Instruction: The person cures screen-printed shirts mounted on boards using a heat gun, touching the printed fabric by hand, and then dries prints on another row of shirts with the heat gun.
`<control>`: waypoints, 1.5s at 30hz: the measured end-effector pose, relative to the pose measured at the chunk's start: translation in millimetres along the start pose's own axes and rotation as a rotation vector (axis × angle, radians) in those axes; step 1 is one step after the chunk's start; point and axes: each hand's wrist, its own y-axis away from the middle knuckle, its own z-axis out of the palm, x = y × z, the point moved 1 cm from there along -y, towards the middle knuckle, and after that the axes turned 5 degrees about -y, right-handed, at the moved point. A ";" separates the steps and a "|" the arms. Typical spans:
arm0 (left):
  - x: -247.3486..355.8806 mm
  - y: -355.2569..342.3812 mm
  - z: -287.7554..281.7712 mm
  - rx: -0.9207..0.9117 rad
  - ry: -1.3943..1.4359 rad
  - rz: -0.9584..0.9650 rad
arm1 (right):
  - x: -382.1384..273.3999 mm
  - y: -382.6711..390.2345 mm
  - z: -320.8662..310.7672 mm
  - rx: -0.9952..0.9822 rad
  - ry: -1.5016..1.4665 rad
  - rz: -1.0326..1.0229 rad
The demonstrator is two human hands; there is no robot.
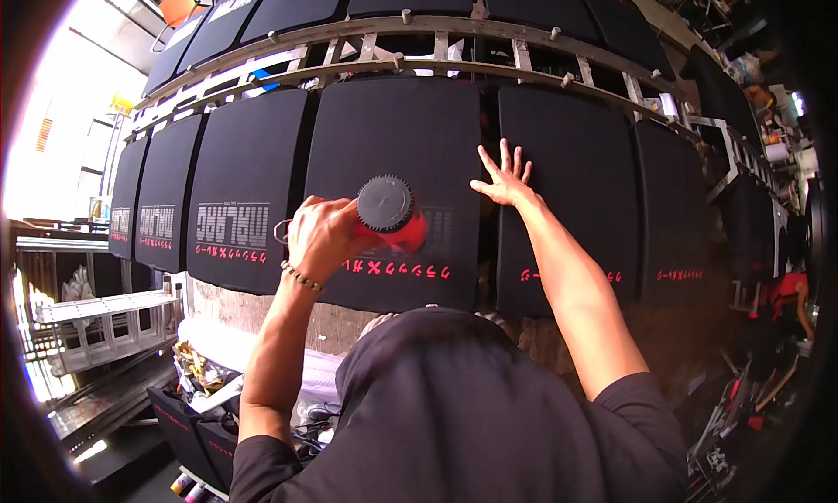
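My left hand (325, 241) is closed around what looks like a red heat gun (408, 231). Its round, dark grey ribbed end (385, 204) faces up, and its lower end is hidden. A wire loop sticks out left of the hand. Below it lies a black fabric panel (394, 132) on a flat board, bearing grey and red lettering that the tool partly covers. Fingers spread, my right hand (504, 176) holds nothing. It is over the left part of the neighbouring black panel (567, 154), which carries red lettering; whether it touches the cloth I cannot tell.
More black printed panels (231, 167) stand in a row left and right. A metal rail frame (375, 45) with pegs runs behind them, with a second row beyond. At left is a metal rack (105, 307); an orange chair (177, 4) stands far left. Clutter lines the right side.
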 end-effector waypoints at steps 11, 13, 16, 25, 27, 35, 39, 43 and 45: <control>-8.6 -20.7 0.5 0.143 -0.062 -0.065 | -8.6 6.9 2.1 -0.008 -0.012 0.021; -13.9 -23.9 -9.1 0.163 -0.022 -0.089 | -5.6 4.9 -0.9 0.001 -0.015 0.006; -20.4 -20.6 -14.1 0.156 -0.085 -0.094 | -5.0 4.4 -4.8 -0.012 -0.011 0.021; -36.6 -11.2 -7.2 0.167 -0.064 -0.133 | -4.8 4.6 -3.5 -0.020 -0.010 0.028; -35.0 -11.2 -6.9 0.189 -0.035 -0.144 | -5.5 3.6 -3.2 -0.005 -0.012 0.008; -16.0 10.1 -7.8 0.123 -0.001 -0.043 | -7.6 3.0 -3.6 -0.014 0.001 0.023; -9.6 22.6 -20.4 0.091 -0.048 -0.055 | -4.9 2.7 -4.0 -0.014 0.005 0.035; -23.3 45.0 -17.7 0.037 -0.029 -0.170 | -5.8 1.0 -2.9 -0.006 0.009 0.022; -23.2 48.1 -18.7 -0.023 -0.051 -0.163 | -5.6 0.5 -3.5 -0.013 0.013 0.030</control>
